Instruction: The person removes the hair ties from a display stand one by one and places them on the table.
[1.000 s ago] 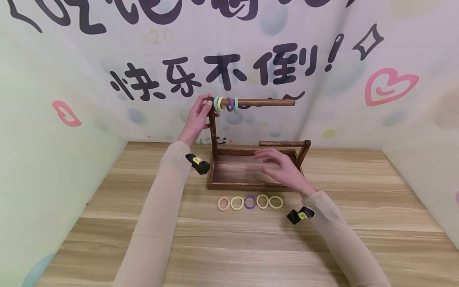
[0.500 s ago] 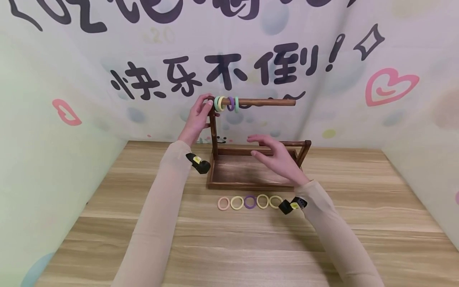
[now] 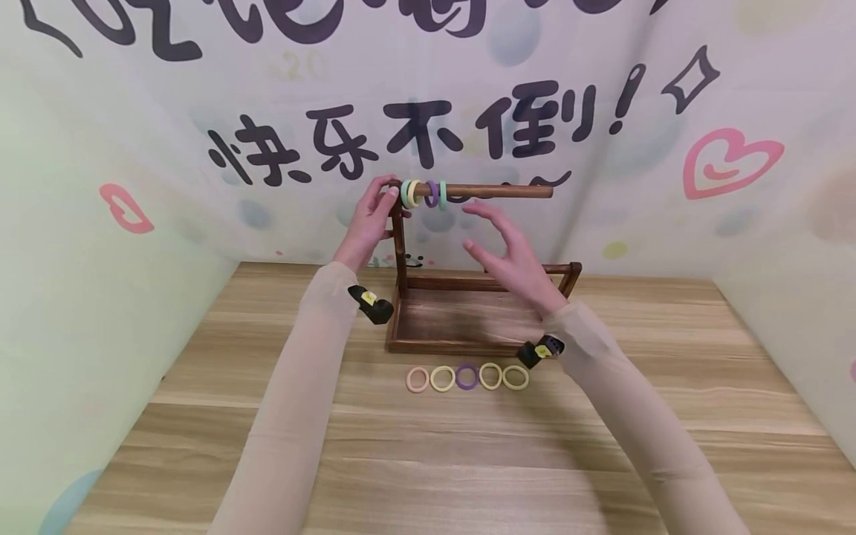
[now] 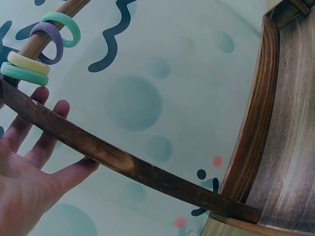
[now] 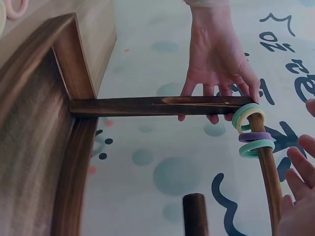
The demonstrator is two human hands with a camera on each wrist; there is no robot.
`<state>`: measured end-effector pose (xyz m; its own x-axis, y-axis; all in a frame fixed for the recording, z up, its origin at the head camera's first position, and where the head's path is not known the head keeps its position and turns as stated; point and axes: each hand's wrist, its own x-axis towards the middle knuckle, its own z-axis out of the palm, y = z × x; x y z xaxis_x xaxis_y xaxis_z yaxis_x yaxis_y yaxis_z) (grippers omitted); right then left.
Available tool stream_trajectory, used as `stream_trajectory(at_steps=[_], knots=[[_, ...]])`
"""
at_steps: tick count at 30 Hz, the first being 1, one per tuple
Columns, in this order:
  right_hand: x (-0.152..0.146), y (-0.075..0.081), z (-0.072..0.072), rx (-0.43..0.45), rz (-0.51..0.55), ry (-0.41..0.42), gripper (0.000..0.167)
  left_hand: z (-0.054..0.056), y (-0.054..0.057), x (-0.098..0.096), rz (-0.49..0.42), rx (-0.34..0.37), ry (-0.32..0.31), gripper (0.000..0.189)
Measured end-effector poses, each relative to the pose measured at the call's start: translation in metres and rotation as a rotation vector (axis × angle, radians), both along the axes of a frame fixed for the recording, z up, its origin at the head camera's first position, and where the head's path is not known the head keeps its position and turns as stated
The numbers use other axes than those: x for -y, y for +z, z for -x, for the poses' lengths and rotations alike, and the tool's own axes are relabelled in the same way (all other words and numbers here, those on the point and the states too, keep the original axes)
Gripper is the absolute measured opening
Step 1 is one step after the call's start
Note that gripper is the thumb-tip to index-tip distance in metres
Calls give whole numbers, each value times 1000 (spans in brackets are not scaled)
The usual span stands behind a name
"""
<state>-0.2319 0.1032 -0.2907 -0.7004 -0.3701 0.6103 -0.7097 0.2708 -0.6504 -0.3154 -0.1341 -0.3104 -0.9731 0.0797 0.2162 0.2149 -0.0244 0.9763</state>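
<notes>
My left hand (image 3: 368,223) holds the top of the upright post (image 3: 400,256) of a dark wooden stand, its fingers passing behind the post. From that post a wooden rod (image 3: 501,191) runs to the right. On the rod hang a green ring (image 4: 24,74), a pale yellow ring (image 4: 28,63) against it, then a purple ring (image 3: 433,195) and another green ring (image 3: 443,196), slightly apart. Below the rod, just right of these rings, my right hand (image 3: 511,260) is raised with fingers spread and holds nothing. Its fingers (image 5: 300,162) show at the right wrist view's edge.
The stand's shallow tray (image 3: 461,348) rests on the wooden table (image 3: 428,461). A shorter, lower arm (image 3: 562,269) stands at its right end, partly behind my right hand. In front lies a row of rings: pink (image 3: 409,380), purple (image 3: 458,377) and several yellow. A printed cloth hangs behind.
My right hand has risen from over the tray toward the upper rod, fingers spreading wider. The left hand stays on the post, and the rings have not moved.
</notes>
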Motion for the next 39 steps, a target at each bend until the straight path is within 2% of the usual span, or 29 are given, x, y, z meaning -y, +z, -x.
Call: stream_trajectory(at_steps=[6, 12, 24, 34, 39], knots=[[0, -6, 38, -129, -26, -37, 46, 1, -1, 1, 9, -4, -3, 29], [3, 4, 58, -187, -118, -92, 50, -1, 0, 0, 9, 4, -8, 30], [10, 16, 77, -150, -177, -110, 46, -1, 1, 0, 3, 9, -9, 30], [21, 13, 82, -120, -358, -298, 50, -2, 1, 0, -3, 3, -16, 31], [24, 16, 83, -47, -370, -306, 48, -1, 1, 0, 2, 4, -14, 31]])
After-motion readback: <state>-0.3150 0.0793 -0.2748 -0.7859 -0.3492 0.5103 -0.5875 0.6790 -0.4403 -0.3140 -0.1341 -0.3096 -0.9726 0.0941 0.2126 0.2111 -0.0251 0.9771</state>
